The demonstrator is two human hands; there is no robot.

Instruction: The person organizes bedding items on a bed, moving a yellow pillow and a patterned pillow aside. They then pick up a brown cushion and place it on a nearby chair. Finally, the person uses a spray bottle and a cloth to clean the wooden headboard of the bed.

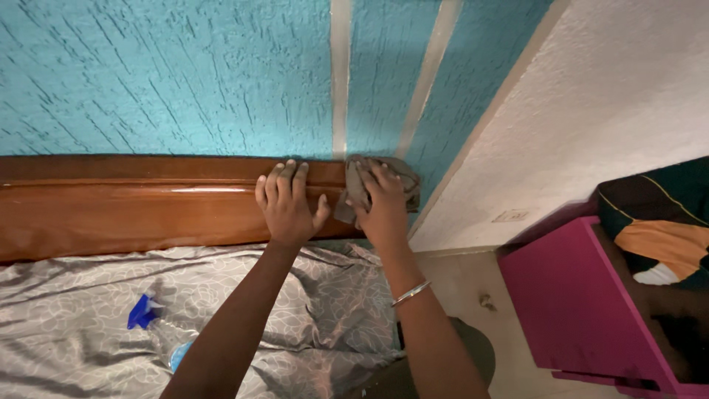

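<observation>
The left hand [288, 207] is lying flat on the polished brown wooden headboard [111, 207], its fingers [284, 181] stretched out and slightly apart, gripping nothing, the tips reaching up to the top edge where the wood is meeting the textured turquoise wall [170, 74]. Just beside it, at its 3 o'clock, the right hand [384, 207] is pressing a crumpled grey-brown cloth [402, 181] against the end of the headboard, its fingers [373, 185] curled and clamped over the cloth, which is bunching out at the hand's 12 and 2 o'clock. A thin silver bangle [410, 293] is sitting on the right wrist. At 6 o'clock from both hands, a grey patterned bedsheet [74, 310] is lying rumpled, and a clear spray bottle [166, 336] with a blue nozzle is resting on it, well apart from the hands at about 8 o'clock. Off at 4 o'clock a magenta cabinet [569, 303] is standing against the white wall [613, 96].
</observation>
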